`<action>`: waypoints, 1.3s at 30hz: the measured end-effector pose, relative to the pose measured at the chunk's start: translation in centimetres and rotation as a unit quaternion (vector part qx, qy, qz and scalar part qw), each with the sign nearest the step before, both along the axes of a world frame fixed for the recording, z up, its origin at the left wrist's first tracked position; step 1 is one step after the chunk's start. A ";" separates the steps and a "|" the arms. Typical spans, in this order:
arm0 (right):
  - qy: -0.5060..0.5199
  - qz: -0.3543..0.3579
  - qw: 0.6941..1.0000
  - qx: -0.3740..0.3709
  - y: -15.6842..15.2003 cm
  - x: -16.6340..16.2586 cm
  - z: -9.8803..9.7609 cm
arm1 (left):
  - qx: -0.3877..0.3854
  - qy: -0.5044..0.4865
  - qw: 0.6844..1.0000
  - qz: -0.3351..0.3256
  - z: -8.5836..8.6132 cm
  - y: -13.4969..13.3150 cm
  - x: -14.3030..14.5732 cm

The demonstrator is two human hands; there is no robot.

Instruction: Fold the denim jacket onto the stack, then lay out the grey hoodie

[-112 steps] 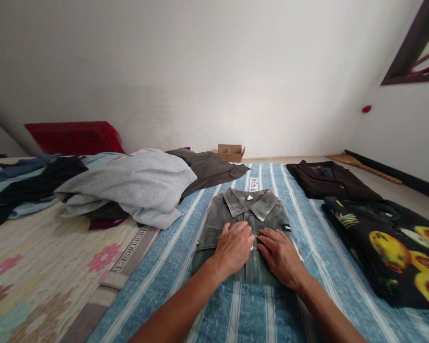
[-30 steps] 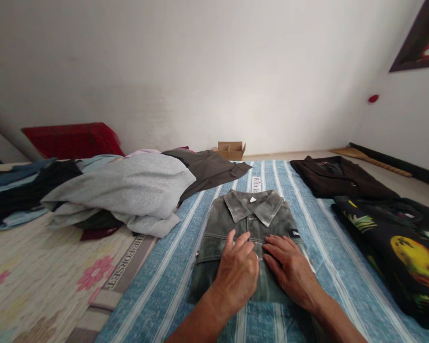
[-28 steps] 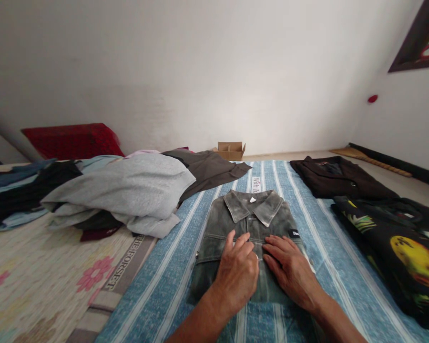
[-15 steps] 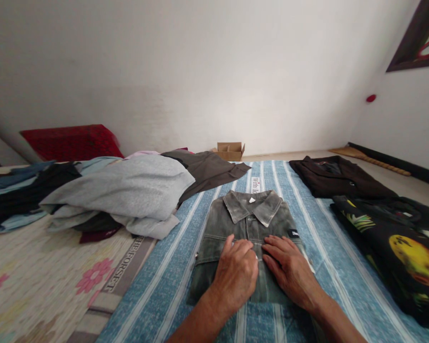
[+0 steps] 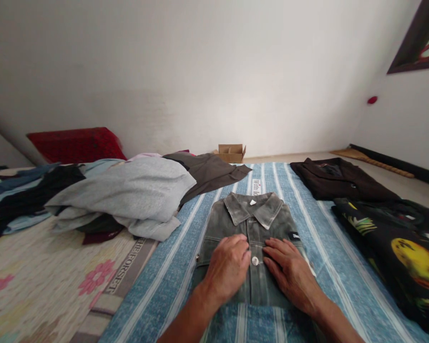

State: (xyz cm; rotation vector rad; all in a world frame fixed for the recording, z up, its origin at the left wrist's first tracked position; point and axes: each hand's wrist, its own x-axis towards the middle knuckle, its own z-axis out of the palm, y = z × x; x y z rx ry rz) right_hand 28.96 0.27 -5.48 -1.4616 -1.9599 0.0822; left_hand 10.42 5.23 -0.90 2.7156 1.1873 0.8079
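A folded grey denim jacket (image 5: 255, 281) lies front up, its collar toward the wall, on a blue striped cloth. A white label shows inside the collar, and a button is visible between my hands. My left hand (image 5: 229, 264) rests on the jacket's left front, its fingers slightly bent and pressing on the fabric. On the right front my right hand (image 5: 289, 270) lies palm down with the fingers spread, just below a small black tag. Neither hand holds anything that I can see.
A grey garment (image 5: 128, 190) tops a heap of clothes at left, with a brown garment (image 5: 209, 171) behind it. Folded dark brown clothing (image 5: 339, 178) and a black printed garment (image 5: 396, 252) lie at right. A cardboard box (image 5: 231, 152) stands by the wall.
My left hand has slid left across the jacket, uncovering the button at the middle. My right hand has stayed almost in place.
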 end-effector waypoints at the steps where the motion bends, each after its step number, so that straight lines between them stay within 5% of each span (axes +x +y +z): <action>1: -0.001 0.000 1.000 0.000 0.0 0.0 0.0 | -0.001 -0.002 1.000 0.013 0.4 1.0 -0.6; 7: -0.005 0.005 1.000 -0.002 -0.1 0.1 -0.2 | -0.075 0.035 0.984 0.155 2.4 11.0 -4.6; 13: -0.010 0.007 1.000 -0.019 0.0 0.1 -0.1 | -0.267 -0.065 0.960 0.058 1.9 17.4 -4.8; 19: -0.015 0.001 1.000 -0.006 0.0 0.2 -0.4 | -0.381 -0.093 0.919 -0.040 1.3 19.3 -4.1; 39: -0.055 0.007 0.998 -0.003 -0.1 0.4 -0.3 | -0.415 -0.086 0.906 -0.020 0.7 21.7 -5.1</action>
